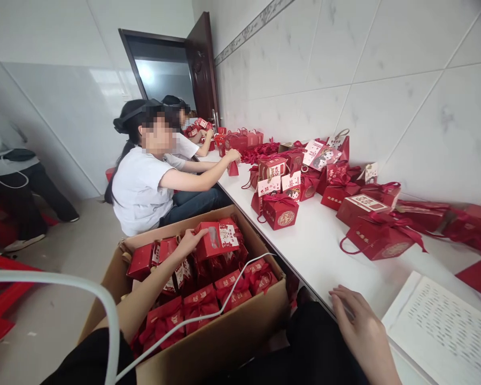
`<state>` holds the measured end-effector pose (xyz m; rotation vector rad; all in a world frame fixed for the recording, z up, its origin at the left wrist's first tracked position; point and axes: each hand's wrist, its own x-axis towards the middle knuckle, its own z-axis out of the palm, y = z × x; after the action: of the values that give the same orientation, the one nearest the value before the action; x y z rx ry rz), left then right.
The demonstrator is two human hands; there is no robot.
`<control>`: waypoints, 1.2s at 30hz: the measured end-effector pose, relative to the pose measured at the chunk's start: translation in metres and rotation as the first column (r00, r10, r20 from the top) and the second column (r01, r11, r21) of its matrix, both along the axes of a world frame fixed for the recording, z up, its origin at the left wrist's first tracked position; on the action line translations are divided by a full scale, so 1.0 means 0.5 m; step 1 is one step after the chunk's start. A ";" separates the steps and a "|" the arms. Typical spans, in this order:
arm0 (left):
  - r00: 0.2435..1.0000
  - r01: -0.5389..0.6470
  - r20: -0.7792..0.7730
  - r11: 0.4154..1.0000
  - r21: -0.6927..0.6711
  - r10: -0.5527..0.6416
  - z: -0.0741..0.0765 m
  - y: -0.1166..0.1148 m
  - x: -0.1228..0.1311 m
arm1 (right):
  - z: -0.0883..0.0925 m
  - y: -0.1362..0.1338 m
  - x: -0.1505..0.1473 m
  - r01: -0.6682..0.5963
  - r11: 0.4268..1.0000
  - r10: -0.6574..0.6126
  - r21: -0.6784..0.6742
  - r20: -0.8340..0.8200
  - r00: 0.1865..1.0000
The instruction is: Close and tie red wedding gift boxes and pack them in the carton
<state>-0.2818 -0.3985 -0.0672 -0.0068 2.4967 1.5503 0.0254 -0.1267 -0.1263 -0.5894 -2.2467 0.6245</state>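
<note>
Red window box (217, 240): located at the centre of the frame, slightly below mid-height, in the upper part of an open carton (224, 350). Its printed white label faced up; a cut-out window showed beside the label. Whether the box touched those beneath could not be told.

Left hand (192, 241): reached in from the lower left, fingertips clamped on the left end of the window box. Packed red boxes (200, 302), several with ribbons, filled the carton around and below it. A white cable (192, 319) crossed in front of the carton, from lower left toward the table edge.

Right hand (358, 323): lower right of the frame, palm down at the edge of a white table (304, 256); fingers extended and slightly apart, thumb spread from them. An open book (444, 323) with marked lines lay just beside it, in the lower right corner.

Ribboned gift boxes (280, 211) stood in a cluster on the table, right of centre, near the tiled wall (344, 75). Upper centre-left: a seated co-worker (142, 187) in a white shirt held a small red box (233, 169) over the table; a second co-worker (190, 145) sat beyond, near a brown door (202, 64).
</note>
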 end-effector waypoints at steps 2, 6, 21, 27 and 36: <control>0.998 0.045 -0.028 0.987 -0.154 -0.050 0.008 0.035 -0.020 | -0.002 -0.001 -0.001 -0.003 1.000 0.003 -0.016 -0.005 1.000; 0.980 0.106 -0.107 0.901 -0.420 -0.165 0.010 0.115 -0.033 | -0.008 0.000 -0.003 -0.017 0.999 0.017 -0.042 -0.011 1.000; 0.969 0.025 -0.137 0.635 -0.772 -0.204 -0.157 0.250 -0.047 | -0.006 -0.009 -0.003 -0.029 0.997 0.029 -0.068 -0.005 1.000; 0.895 -0.078 -0.327 0.614 -0.785 -0.304 -0.198 0.270 -0.028 | -0.007 -0.013 -0.002 -0.030 0.995 0.029 -0.090 -0.005 1.000; 0.871 -0.085 -0.360 0.619 -0.781 -0.334 -0.221 0.262 -0.043 | -0.009 -0.012 -0.007 -0.034 0.998 0.031 -0.059 -0.047 0.998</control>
<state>-0.3034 -0.2672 -0.1778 0.4742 3.2589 0.2789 0.0219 -0.1328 -0.1307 -0.5627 -2.2050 0.7164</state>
